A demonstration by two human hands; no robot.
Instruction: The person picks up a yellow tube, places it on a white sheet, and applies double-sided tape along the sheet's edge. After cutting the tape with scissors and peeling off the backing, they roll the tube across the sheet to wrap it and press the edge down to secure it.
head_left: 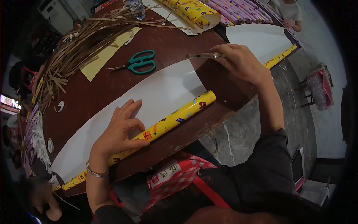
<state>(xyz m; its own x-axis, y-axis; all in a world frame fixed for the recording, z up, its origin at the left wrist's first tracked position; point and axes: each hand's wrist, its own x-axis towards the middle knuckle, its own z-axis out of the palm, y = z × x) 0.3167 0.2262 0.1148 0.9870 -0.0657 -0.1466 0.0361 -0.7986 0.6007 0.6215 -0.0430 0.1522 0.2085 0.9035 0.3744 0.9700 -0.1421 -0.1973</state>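
A white sheet (pixel 156 87) lies on the dark red table, its near edge rolled into a yellow patterned tube (pixel 179 115). My left hand (pixel 121 130) rests on the sheet and the tube, thumb and fingertip against the yellow roll, other fingers spread. In my right hand (pixel 240 61), raised at the sheet's right end, is a thin clear and metallic tool (pixel 203 55), pinched between the fingers; its exact kind cannot be made out. Teal-handled scissors (pixel 141 62) lie beyond the sheet.
Brown paper strips (pixel 78 52) and a yellow sheet (pixel 108 54) lie at the far left. A clear cup (pixel 137 10), a yellow roll (pixel 192 13) and purple rolls (pixel 236 11) are at the back. Another white sheet (pixel 257 39) is at right, near another person (pixel 289 13).
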